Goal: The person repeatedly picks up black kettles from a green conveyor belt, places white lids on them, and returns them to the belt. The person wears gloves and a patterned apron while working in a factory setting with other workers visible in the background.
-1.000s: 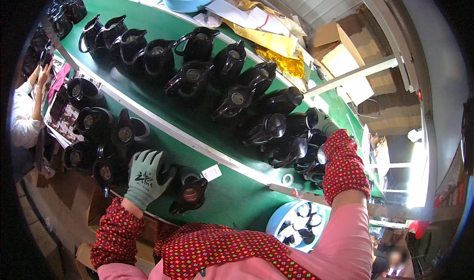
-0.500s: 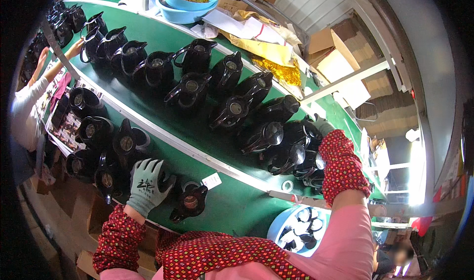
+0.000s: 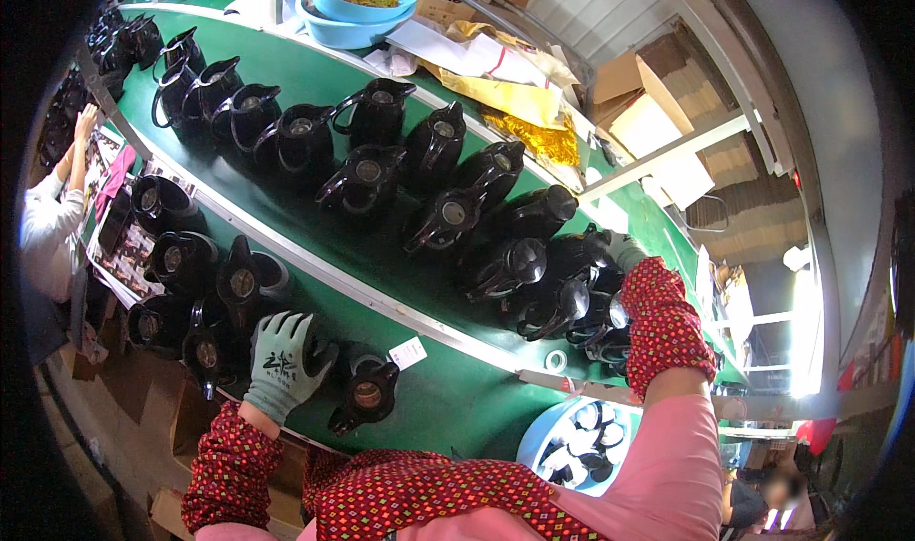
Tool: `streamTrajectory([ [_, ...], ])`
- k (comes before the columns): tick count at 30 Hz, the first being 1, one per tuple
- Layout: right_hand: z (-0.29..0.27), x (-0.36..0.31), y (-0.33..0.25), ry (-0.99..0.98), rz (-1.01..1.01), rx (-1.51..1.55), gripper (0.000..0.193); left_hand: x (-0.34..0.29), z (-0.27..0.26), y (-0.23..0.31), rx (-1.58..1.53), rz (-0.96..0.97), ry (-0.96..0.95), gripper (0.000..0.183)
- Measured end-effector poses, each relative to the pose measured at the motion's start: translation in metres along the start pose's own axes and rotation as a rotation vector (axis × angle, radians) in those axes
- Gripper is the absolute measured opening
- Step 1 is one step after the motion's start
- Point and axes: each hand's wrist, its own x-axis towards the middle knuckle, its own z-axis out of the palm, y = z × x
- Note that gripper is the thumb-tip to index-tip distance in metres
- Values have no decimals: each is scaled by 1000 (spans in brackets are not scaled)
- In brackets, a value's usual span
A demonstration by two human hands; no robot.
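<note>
My left hand (image 3: 283,367), in a grey printed glove, is at the near side of the green table, its fingers curved over a black jug (image 3: 322,331) largely hidden by the hand. Just right of it, a black jug (image 3: 367,395) with a round lid inset leans toward me beside a white tag (image 3: 408,353). My right hand (image 3: 625,249), gloved too, reaches far right against a black jug (image 3: 579,251) in a packed group; its fingertips are hidden. Left of my left hand stand several more jugs (image 3: 243,279).
A white rail (image 3: 381,305) divides the table, with a long row of black jugs (image 3: 365,181) beyond it. A blue basin (image 3: 536,446) of small parts sits near right. A white ring (image 3: 555,360) lies by the rail. Far left, a co-worker's hand (image 3: 86,122) shows.
My right hand's fingers have dropped behind the jug at the far right. My left hand stays nearly still. The co-worker's arm has drawn back left from the row of jugs.
</note>
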Motion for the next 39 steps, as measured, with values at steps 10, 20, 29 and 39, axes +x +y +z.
streamTrajectory([
  [10,-5,3,-11,49,21,13,91,-1,3,-3,-11,12,14,59],
  [20,0,-6,-16,83,-51,4,85,0,6,-3,-17,19,18,64],
  [29,-9,-6,-18,115,-43,47,80,-1,3,-2,-17,10,22,53],
  [39,14,4,-29,9,423,-35,77,0,-2,2,-19,15,10,53],
])
